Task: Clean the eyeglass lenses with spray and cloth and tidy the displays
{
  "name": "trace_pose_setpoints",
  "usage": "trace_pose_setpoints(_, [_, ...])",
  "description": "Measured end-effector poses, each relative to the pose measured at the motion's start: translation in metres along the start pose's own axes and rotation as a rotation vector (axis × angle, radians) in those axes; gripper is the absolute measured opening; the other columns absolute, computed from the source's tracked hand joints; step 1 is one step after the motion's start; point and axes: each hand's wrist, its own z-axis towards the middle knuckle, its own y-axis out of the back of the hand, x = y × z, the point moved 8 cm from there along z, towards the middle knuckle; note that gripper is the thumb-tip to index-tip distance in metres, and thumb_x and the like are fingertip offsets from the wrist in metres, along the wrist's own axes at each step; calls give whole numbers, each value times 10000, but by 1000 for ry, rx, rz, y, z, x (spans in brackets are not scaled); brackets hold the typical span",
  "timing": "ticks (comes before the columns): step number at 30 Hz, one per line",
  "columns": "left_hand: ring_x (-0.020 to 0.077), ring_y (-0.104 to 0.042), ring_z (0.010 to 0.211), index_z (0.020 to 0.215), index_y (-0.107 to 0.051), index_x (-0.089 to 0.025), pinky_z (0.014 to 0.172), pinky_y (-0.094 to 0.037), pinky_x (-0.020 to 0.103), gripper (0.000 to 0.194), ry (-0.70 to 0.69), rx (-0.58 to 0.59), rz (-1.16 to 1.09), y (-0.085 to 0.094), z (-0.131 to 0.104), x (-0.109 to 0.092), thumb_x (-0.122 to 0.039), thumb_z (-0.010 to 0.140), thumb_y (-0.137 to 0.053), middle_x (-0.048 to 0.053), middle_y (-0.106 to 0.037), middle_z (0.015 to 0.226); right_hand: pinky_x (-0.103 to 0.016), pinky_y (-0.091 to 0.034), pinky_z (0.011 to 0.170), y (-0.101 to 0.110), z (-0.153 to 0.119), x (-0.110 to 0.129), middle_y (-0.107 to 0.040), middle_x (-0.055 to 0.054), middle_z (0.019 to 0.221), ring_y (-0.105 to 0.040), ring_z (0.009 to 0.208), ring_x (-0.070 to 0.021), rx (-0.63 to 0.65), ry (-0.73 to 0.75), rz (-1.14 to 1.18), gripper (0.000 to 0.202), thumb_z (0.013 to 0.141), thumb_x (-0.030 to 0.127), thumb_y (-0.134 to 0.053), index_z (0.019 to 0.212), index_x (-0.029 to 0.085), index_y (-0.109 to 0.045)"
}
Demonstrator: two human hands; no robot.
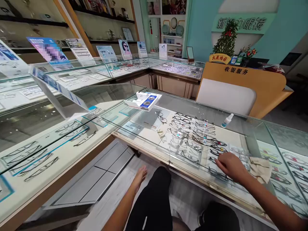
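Note:
My right hand [231, 165] is over the right part of the glass display counter [187, 106], its fingers curled together. What they hold, if anything, is hidden. Rows of eyeglasses [192, 134] lie in the case beneath the glass, some right beside my fingers. Close to my right wrist is a crumpled beige cloth [260, 168]. My left hand [141, 176] hangs low by my knee, in front of the counter, with its fingers loosely apart and nothing in them. A small spray bottle [227, 120] stands on the glass farther back.
A white and blue box-like display stand [145, 101] sits at the counter's corner. Left of it, a folded sign [60, 93] stands on another glass case with eyeglasses [40, 163]. An orange cashier desk [269, 83] with a plant [226, 40] is behind.

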Motion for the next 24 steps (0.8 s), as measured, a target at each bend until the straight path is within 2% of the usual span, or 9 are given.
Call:
trace_pose_setpoints(2, [251,-681,1241,1337,-634,-239,1012,-547,357,479,-28,39,-113,-21,13,-20,-582,1002,-640,124,-700,1325,-354,-298,715,1,-3,0,-655,-56,696,-577,712,-216,-13,-97,-13,478,1111,383,-427,692,218,-588])
trace_pose_setpoints(5, [251,-706,1126,1291,-634,-218,939,-553,335,599,-42,84,-214,-58,30,-45,-702,939,-656,127,-719,1193,-348,-314,728,4,-10,2,-654,-69,760,-578,783,-238,-68,-220,-31,446,1093,435,-446,718,222,-561])
trace_pose_setpoints(7, [247,-701,1054,1258,-625,-195,896,-551,333,631,-39,100,-257,-76,33,-50,-726,920,-664,125,-713,1106,-348,-318,738,5,-14,4,-653,-75,795,-571,805,-244,-105,-281,-39,416,1076,448,-466,735,224,-545])
trace_pose_setpoints(10, [224,-677,958,1200,-610,-174,851,-539,328,611,-42,113,-306,-89,29,-47,-713,920,-675,110,-695,1006,-352,-311,739,5,-16,4,-653,-77,813,-564,817,-245,-117,-345,-57,391,1063,439,-477,741,225,-534])
trace_pose_setpoints(13, [198,-648,887,1148,-592,-166,811,-519,319,574,-55,109,-340,-90,25,-43,-690,930,-679,91,-678,937,-354,-302,734,5,-16,3,-663,-80,822,-575,838,-249,-106,-375,-75,389,1064,433,-470,746,223,-547])
trace_pose_setpoints(17, [189,-638,836,1111,-563,-168,745,-478,311,526,-57,87,-354,-79,21,-36,-647,940,-696,64,-660,871,-356,-302,735,7,-15,4,-672,-85,835,-589,862,-251,-97,-383,-78,406,1074,430,-454,738,222,-547])
trace_pose_setpoints(24, [195,-706,843,1091,-563,-184,681,-437,279,415,-36,87,-343,-32,0,1,-549,963,-714,71,-707,907,-354,-304,732,8,-15,5,-659,-71,818,-579,849,-251,-101,-399,-55,398,1071,425,-459,734,225,-529])
